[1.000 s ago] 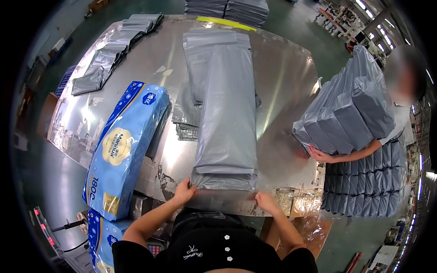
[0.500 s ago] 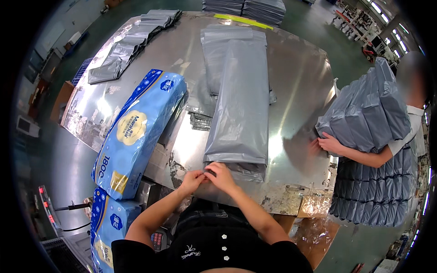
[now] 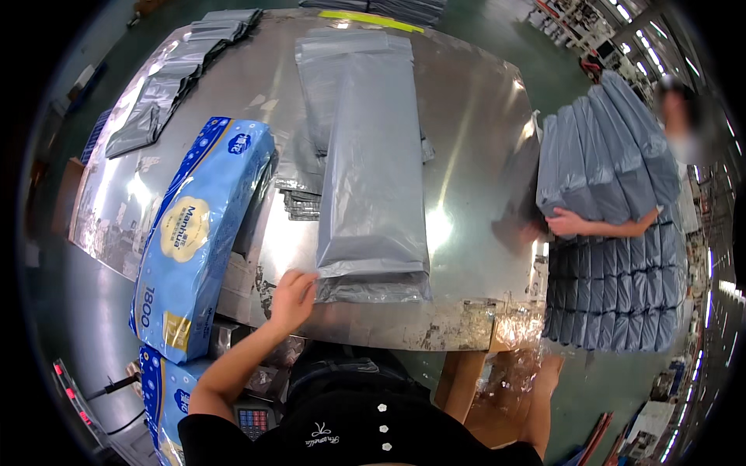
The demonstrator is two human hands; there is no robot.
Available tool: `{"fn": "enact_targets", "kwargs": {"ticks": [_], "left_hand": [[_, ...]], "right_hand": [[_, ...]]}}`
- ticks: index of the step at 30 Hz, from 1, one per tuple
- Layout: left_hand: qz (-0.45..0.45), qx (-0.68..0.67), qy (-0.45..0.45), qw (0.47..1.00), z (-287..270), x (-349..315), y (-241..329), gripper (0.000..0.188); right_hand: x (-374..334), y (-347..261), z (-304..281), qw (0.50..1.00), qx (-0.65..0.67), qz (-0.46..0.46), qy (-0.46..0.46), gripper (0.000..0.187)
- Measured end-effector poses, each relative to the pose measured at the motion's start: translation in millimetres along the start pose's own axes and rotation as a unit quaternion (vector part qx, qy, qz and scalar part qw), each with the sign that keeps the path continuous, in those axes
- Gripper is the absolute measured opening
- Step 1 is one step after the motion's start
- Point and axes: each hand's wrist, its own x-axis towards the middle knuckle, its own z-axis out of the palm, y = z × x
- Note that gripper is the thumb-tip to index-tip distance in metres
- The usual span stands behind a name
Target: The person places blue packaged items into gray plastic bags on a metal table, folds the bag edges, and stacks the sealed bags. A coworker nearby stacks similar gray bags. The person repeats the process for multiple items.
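Observation:
A long grey plastic bag [image 3: 373, 171], filled flat and box-like, lies lengthwise on the metal table with its loose end toward me. At that end's left corner is my left hand [image 3: 293, 301], its fingers curled together against the bag's edge; anything pinched in them is hidden. My right hand [image 3: 546, 373] is away from the bag, low at the right beside a cardboard box [image 3: 460, 380] with crumpled clear film [image 3: 505, 371]. The fingers of that hand are too indistinct to read. Flat grey bags [image 3: 299, 182] lie under the long bag's left side.
Left of the bag lies a blue tissue pack [image 3: 190, 233], with another blue pack [image 3: 175, 396] below it. Folded grey bags [image 3: 159, 89] line the metal table's [image 3: 474, 264] far left edge. At right, a co-worker's hand [image 3: 569, 223] supports grey wrapped packs [image 3: 606, 155] above a similar stack [image 3: 614, 283].
My right hand has left the bag's corner and swung down right to the box. My left hand stays by that corner. The co-worker's packs have shifted. The whole view has turned slightly.

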Motion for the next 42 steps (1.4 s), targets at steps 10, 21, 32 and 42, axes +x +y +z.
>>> {"fn": "enact_targets", "kwargs": {"ticks": [10,21,32,42], "left_hand": [[0.281,0.198,-0.332,0.878,48,119,-24,0.034],[0.06,-0.152,-0.296,0.941,-53,123,-28,0.032],[-0.022,-0.229,-0.034,0.973,-8,118,-65,0.019],[-0.274,-0.641,0.209,0.685,86,154,-43,0.036]], "right_hand": [[90,-304,-18,0.841,0.045,-0.486,0.235,0.033],[142,-279,-102,0.803,0.156,-0.478,0.32,0.017],[153,-214,-85,0.903,0.313,-0.277,0.099,0.037],[285,-314,-18,0.475,0.878,-0.047,-0.033,0.04]]}}
